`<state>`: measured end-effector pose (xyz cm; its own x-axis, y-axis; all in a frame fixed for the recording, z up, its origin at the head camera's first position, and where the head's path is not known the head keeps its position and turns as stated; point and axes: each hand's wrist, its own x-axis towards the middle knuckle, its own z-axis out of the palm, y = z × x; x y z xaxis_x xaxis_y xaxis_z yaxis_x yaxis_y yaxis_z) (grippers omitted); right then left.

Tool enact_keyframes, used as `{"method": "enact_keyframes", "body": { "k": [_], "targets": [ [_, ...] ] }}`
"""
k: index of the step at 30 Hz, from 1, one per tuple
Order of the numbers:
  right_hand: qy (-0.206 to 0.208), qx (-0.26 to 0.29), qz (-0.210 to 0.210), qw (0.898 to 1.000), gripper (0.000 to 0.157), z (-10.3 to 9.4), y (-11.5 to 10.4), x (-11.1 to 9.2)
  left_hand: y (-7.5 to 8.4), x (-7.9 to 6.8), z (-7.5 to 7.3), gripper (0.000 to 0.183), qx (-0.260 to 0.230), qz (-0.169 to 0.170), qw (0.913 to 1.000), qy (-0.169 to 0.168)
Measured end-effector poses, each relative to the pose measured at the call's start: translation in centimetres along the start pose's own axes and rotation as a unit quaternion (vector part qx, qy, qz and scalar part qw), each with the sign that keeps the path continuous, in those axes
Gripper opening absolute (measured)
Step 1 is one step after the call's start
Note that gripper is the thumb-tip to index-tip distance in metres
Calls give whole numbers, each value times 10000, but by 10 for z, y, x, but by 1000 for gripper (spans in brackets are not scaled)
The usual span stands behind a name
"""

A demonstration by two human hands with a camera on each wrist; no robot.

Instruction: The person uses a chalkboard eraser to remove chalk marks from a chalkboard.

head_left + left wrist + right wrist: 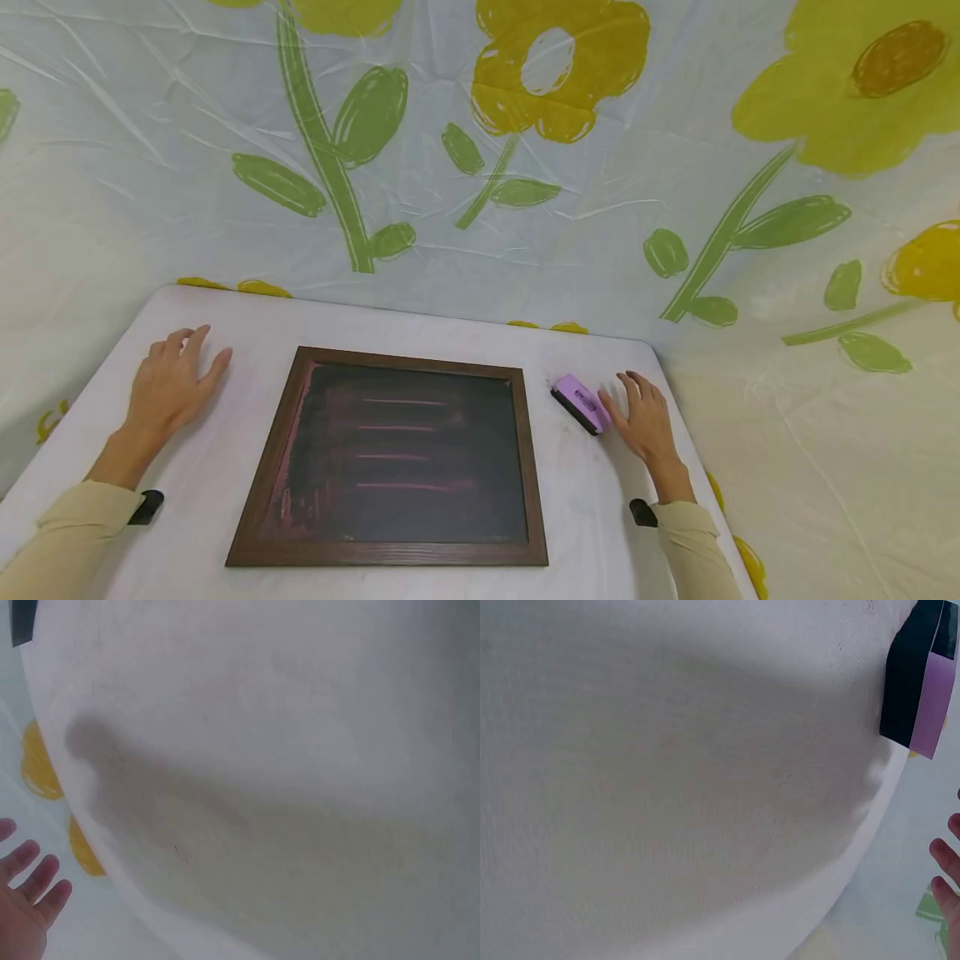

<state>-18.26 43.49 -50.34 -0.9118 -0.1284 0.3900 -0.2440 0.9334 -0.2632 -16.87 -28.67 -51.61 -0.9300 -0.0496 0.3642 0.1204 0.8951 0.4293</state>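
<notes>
A framed chalkboard lies on the white table, with several pink chalk lines across its middle and pink smears along its left side. To its right sits a purple eraser with a black felt base; the right wrist view shows the eraser at its upper right edge. My right hand is just right of the eraser, fingers loosely bent, thumb side close to it. Left of the board, my left hand holds nothing, its fingers relaxed and thumb spread. In the left wrist view only the fingers show, at the lower left.
The white table has rounded far corners. Behind it and at both sides hangs a pale cloth printed with yellow flowers and green leaves. A dark wrist strap shows at the left sleeve, another at the right.
</notes>
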Motion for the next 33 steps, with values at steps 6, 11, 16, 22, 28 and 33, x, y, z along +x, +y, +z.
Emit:
{"method": "enact_keyframes", "body": {
  "k": [6, 11, 16, 22, 28, 33],
  "targets": [
    [222, 169, -171, 9995, 49, 3, -6, 3, 12, -1, 2, 58, -350, -172, 9992, -44],
    [332, 259, -303, 9987, 47, 6, -10, 5, 19, -3, 5, 59, -620, -363, 9974, -113],
    [393, 411, -400, 9976, 46, 8, -14, 6, 25, -3, 8, 59, -1030, -527, 9930, -222],
    [323, 584, -259, 9974, 46, 10, -21, 6, 36, -4, 12, 56, -1385, -487, 9889, -241],
    [40, 798, 20, 9968, 50, 12, -31, 8, 46, -4, 15, 52, -1670, -505, 9845, -178],
    [-128, 897, 206, 9957, 55, 15, -35, 7, 54, -5, 21, 48, -1888, -597, 9801, -138]
  ]
}}
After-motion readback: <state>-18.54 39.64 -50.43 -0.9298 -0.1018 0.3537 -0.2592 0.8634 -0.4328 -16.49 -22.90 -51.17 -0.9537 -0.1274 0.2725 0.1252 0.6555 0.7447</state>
